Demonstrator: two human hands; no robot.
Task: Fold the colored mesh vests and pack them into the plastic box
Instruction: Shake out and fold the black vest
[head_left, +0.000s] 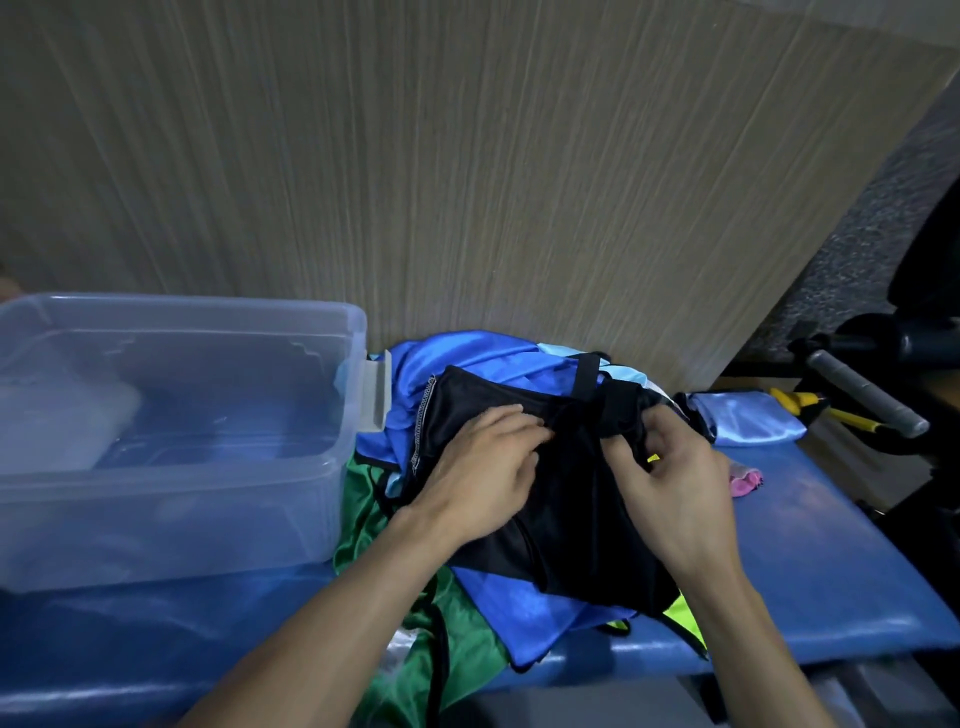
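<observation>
On the blue desk (831, 551), a black mesh vest (571, 499) lies on top of a heap of vests, over a royal-blue vest (498, 374), a green vest (457, 623) and a neon-yellow vest (685, 618). The left hand (483, 478) rests on the black fabric, fingertips pinching a fold near its middle. The right hand (670, 467) grips the vest's bunched upper edge by a black strap. The clear plastic box (332, 364) stands just left of the heap, touching it.

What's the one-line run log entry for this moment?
both hands grip black mesh vest | atop vest pile | clear plastic box left
</observation>
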